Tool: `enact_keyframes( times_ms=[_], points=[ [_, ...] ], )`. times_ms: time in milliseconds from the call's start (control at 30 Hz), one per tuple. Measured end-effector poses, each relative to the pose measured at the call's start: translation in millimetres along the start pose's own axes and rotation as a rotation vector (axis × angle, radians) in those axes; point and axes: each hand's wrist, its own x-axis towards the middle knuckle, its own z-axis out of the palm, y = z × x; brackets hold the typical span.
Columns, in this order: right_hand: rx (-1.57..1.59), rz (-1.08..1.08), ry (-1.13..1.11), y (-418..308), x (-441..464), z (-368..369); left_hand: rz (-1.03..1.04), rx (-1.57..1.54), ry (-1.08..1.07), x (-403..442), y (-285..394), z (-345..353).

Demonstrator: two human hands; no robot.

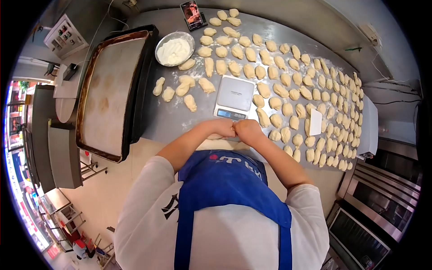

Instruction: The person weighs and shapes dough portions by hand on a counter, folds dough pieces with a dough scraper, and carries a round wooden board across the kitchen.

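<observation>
My left hand [223, 127] and right hand [247, 130] meet, curled, just near of the scale [234, 95]; I can't tell their grip. Dough pieces [263, 90] spread left and right.

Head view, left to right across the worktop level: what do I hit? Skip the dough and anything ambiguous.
Rusty-rimmed baking tray → metal bowl of white powder → digital scale → white card-like piece → oven unit.
</observation>
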Motion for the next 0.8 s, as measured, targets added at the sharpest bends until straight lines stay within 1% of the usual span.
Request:
enact_keyframes(
  times_ms=[33, 67, 100, 133, 167, 200, 233, 300, 367, 400, 433, 467, 500, 533, 567, 633, 667, 733, 767, 800],
  points=[
    [0.016, 0.001, 0.075, 0.6, -0.2, 3.5, -0.005, -0.003, 0.000, -3.4, 3.0, 2.8],
    [0.021, -0.003, 0.073, 0.1, -0.5, 7.3, -0.023, 0.294, 0.198, -8.0, 5.7, 8.5],
    [0.087, 0.015, -0.013, -3.1, -1.0, 5.6, -0.041, 0.591, 0.396, -12.4, 7.1, 12.1],
    [0.152, 0.032, -0.099, -6.3, -1.8, 3.6, -0.047, 0.586, 0.395, -16.7, 7.4, 12.5],
    [0.151, 0.024, -0.101, -9.1, -2.6, 1.0, -0.055, 0.608, 0.363, -20.6, 7.0, 10.1],
    [0.335, -0.036, -0.068, -14.0, -5.4, -1.7, -0.062, 0.629, 0.326, -24.2, 5.1, 8.8],
    [0.523, -0.090, -0.039, -20.2, -8.7, -5.5, 0.101, 0.356, 0.416, 7.0, -39.5, 23.3],
    [0.578, 0.016, 0.010, -33.2, 6.2, -31.8, 0.489, -0.181, 0.466, 67.2, -125.8, 51.3],
    [0.501, 0.202, 0.146, -27.4, 29.5, -77.2, 0.158, 0.199, 0.516, 8.3, -41.1, 37.7],
    [0.422, 0.212, 0.268, -8.7, 46.3, -70.5, -0.003, 0.388, 0.497, -25.8, 7.0, 28.7],
    [0.343, 0.220, 0.391, 9.6, 58.6, -55.3, -0.009, 0.392, 0.501, -29.5, 3.9, 35.0],
    [0.346, 0.216, 0.396, 17.7, 62.3, -40.1, 0.070, 0.329, 0.639, -31.9, -3.7, 41.4],
    [0.085, 0.184, 0.387, 24.7, 64.4, -24.5, 0.152, 0.264, 0.773, -32.9, -13.8, 48.6],
    [-0.179, 0.154, 0.375, 26.7, 66.4, -17.8, 0.197, 0.283, 0.822, -36.7, -26.5, 51.6],
    [-0.182, 0.155, 0.384, 23.6, 66.1, -9.0, 0.200, 0.291, 0.826, -42.0, -38.8, 55.7],
    [0.064, -0.104, 0.332, 0.2, 53.2, 4.0, -0.227, 0.291, 0.770, -68.9, -31.2, 54.3],
    [0.066, -0.104, 0.332, -10.6, 48.0, 9.0, -0.228, 0.291, 0.768, -69.2, -37.6, 55.2],
    [0.357, -0.232, 0.253, -31.7, 34.2, 19.9, -0.155, 0.439, 0.925, -66.1, -51.8, 66.9],
    [0.360, -0.229, 0.254, -32.5, 34.6, 29.1, -0.155, 0.441, 0.921, -60.8, -57.9, 66.5],
    [0.410, -0.154, 0.185, -32.8, 38.7, 35.0, -0.074, 0.206, 0.875, -56.4, -59.1, 57.7]
  ],
)
